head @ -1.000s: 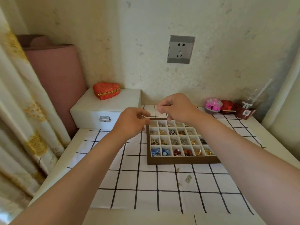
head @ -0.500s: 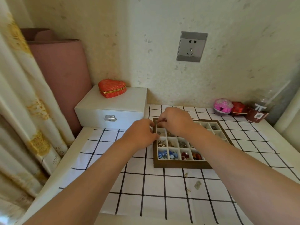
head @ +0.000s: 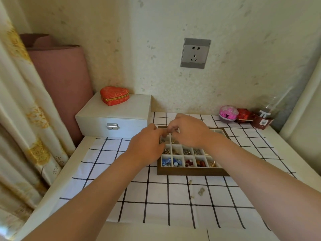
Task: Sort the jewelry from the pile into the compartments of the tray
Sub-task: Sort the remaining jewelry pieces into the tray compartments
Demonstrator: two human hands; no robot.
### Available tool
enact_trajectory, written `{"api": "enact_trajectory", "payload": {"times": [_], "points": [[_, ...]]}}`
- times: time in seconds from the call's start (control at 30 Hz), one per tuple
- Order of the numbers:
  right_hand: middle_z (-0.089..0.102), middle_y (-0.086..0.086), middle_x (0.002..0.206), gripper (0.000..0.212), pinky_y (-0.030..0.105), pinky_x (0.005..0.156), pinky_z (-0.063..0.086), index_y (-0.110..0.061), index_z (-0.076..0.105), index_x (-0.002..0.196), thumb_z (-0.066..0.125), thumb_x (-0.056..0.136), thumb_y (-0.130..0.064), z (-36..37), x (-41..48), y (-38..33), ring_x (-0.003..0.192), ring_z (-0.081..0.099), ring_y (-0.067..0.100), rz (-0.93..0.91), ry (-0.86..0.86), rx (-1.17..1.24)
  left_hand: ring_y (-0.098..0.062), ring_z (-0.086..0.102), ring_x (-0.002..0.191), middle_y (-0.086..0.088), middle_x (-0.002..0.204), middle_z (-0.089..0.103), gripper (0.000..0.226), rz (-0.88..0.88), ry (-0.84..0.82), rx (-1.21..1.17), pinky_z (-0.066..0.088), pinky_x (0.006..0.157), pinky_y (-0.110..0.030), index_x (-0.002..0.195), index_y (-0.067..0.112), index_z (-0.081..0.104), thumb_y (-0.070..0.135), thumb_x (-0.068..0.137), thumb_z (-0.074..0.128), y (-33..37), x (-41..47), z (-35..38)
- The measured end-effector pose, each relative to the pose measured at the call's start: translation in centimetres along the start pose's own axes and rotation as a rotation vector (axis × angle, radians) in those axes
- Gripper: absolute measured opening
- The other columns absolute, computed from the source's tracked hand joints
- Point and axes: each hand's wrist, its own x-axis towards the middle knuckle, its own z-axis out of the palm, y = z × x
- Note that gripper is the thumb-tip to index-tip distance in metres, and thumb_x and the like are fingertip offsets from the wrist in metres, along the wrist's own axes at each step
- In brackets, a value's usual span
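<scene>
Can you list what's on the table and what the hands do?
Tray: wooden tray, compartments partly filled
Front row: blue pieces at left, red pieces beside
Hands: left hand and right hand meet over tray's far-left corner
Held: too small to tell
Loose: small bits on checked cloth
Behind: red heart box on white box

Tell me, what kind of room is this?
Probably a home, maybe a bedroom corner: a flowered curtain hangs at left, a white box sits against the wall, and a tray holds sorted jewelry.
</scene>
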Motion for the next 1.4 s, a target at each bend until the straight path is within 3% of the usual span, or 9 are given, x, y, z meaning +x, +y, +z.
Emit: {"api": "enact_trajectory", "payload": {"times": [0.17,0.43,0.6,0.77,0.87,1.0,1.13,1.23,1.4], "points": [[0.066,-0.016,0.089,0.022,0.027,0.077,0.053,-0.035,0.072,0.085,0.059,0.087,-0.018,-1.9,-5.0,-0.7,0.086,0.061,0.003,-0.005,-0.112,0.015,-0.004,0.055,0.082,0.013,0.087,0.060,0.007,0.203,-0.119,-0.099,0.044,0.070,-0.020,0.095,0.033,0.064,0.028,0.090,0.064,1.4,-2.5,-0.6],[0.068,-0.019,0.078,0.019,0.011,0.061,0.039,-0.032,0.077,0.096,0.065,0.085,-0.021,-2.5,-11.0,-0.9,0.069,0.058,-0.008,0.018,-0.324,-0.020,-0.001,0.049,0.074,0.018,0.080,0.065,0.012,0.507,-0.100,0.024,0.028,0.063,-0.008,0.093,0.037,0.074,0.032,0.085,0.067,3.0,-5.7,0.5],[0.060,-0.024,0.075,0.017,0.008,0.060,0.036,-0.030,0.077,0.102,0.071,0.088,-0.023,-1.4,-13.0,-1.0,0.067,0.056,-0.011,0.003,-0.380,-0.004,-0.001,0.057,0.085,0.018,0.093,0.068,0.023,0.463,-0.223,-0.021,0.044,0.072,-0.018,0.109,0.042,0.072,0.044,0.087,0.067,4.2,-7.5,0.9],[0.071,-0.015,0.095,0.020,0.015,0.065,0.043,-0.030,0.074,0.110,0.071,0.090,-0.028,-1.0,-13.9,-0.4,0.075,0.056,-0.003,0.021,-0.341,-0.049,0.003,0.048,0.081,0.022,0.089,0.059,0.019,0.411,-0.260,0.001,0.038,0.068,-0.015,0.108,0.044,0.073,0.044,0.091,0.063,5.3,-8.0,1.7],[0.073,-0.013,0.102,0.023,0.023,0.074,0.051,-0.034,0.073,0.113,0.069,0.091,-0.032,-1.0,-14.3,-0.1,0.084,0.061,0.000,0.029,-0.350,-0.067,-0.001,0.056,0.088,0.018,0.099,0.067,0.019,0.345,-0.266,-0.003,0.046,0.076,-0.022,0.107,0.039,0.073,0.041,0.094,0.061,5.7,-7.8,1.8],[0.073,-0.015,0.104,0.020,0.023,0.078,0.053,-0.034,0.076,0.111,0.068,0.093,-0.031,-0.7,-14.4,0.1,0.091,0.064,0.001,0.013,-0.329,-0.055,0.001,0.055,0.081,0.017,0.097,0.071,0.023,0.242,-0.219,0.011,0.040,0.072,-0.020,0.107,0.036,0.072,0.045,0.097,0.054,6.2,-7.5,2.0],[0.074,-0.013,0.098,0.014,0.016,0.070,0.046,-0.028,0.078,0.104,0.069,0.093,-0.031,-0.3,-14.4,0.3,0.085,0.063,0.003,0.002,-0.300,-0.044,-0.006,0.058,0.077,0.011,0.082,0.066,0.028,0.139,-0.207,0.116,0.044,0.070,-0.024,0.099,0.029,0.072,0.049,0.095,0.053,7.1,-7.2,2.1],[0.073,-0.012,0.093,0.013,0.025,0.075,0.052,-0.028,0.077,0.101,0.068,0.093,-0.033,-0.2,-14.4,0.3,0.084,0.064,0.005,0.013,-0.294,-0.046,-0.011,0.060,0.081,0.008,0.086,0.067,0.024,0.109,-0.180,0.188,0.046,0.072,-0.026,0.096,0.028,0.071,0.045,0.095,0.054,7.5,-6.8,1.9],[0.072,-0.015,0.089,0.009,0.025,0.077,0.053,-0.028,0.077,0.095,0.069,0.091,-0.030,-0.5,-14.4,0.4,0.082,0.064,0.003,0.033,-0.254,0.008,-0.008,0.058,0.079,0.012,0.084,0.063,0.013,0.073,-0.218,0.029,0.043,0.068,-0.023,0.094,0.029,0.067,0.039,0.091,0.061,7.5,-6.3,1.2]]}}
